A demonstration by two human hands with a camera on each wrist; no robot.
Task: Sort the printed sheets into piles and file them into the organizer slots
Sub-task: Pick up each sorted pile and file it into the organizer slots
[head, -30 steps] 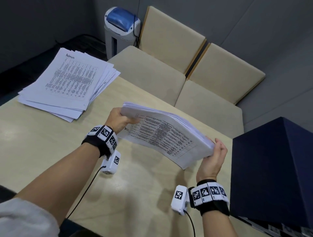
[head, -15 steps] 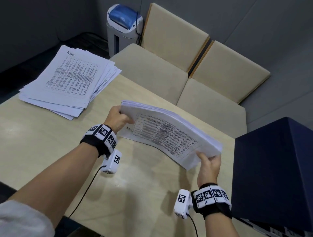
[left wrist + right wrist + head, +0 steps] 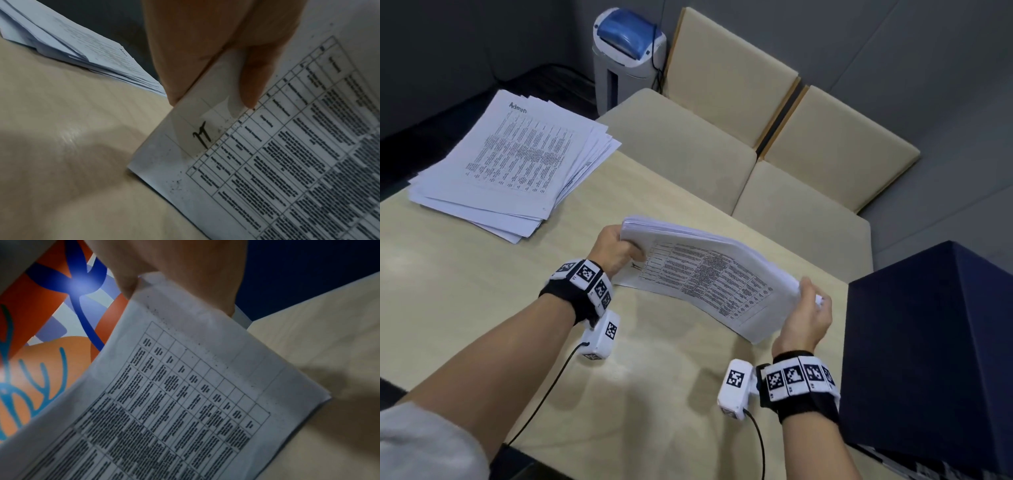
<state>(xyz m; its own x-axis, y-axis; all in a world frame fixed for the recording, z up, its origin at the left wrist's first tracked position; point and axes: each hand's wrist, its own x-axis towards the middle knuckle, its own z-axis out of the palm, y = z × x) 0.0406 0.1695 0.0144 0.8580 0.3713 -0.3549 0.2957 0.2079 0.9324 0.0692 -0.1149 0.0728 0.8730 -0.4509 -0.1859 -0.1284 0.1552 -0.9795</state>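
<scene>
A thick stack of printed sheets [image 3: 705,274] with a table on top is held above the table between both hands, bowed upward. My left hand [image 3: 616,248] grips its left short edge, thumb on top beside a handwritten mark [image 3: 202,135]. My right hand [image 3: 806,310] pinches the stack [image 3: 185,394] at its right short edge, near the dark navy organizer box [image 3: 928,342]. A second, fanned pile of sheets [image 3: 517,164] headed "Admin" lies flat at the table's far left corner. The organizer's slots are hidden.
The light wood table [image 3: 482,291] carries the pile and the navy box at its right edge. Beige cushioned seats [image 3: 688,144] stand beyond the far edge. A paper shredder [image 3: 626,51] with a blue top stands on the floor behind.
My right hand has shifted its grip along the stack's right edge, dropping lower and then coming back up. The stack stays held in the air, and my left hand keeps its hold.
</scene>
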